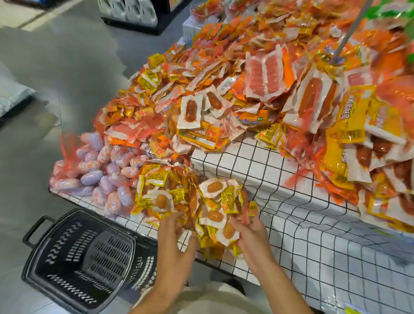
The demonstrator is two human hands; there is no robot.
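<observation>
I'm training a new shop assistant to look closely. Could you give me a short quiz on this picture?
1. True or false: the black basket stands on the floor.
2. What do the left hand and the right hand touch? A) glass bottles B) small yellow and white packets C) fresh fruit
3. Fill in: the tablecloth is white with a black ___ pattern.
Key: 1 true; 2 B; 3 grid.
</observation>
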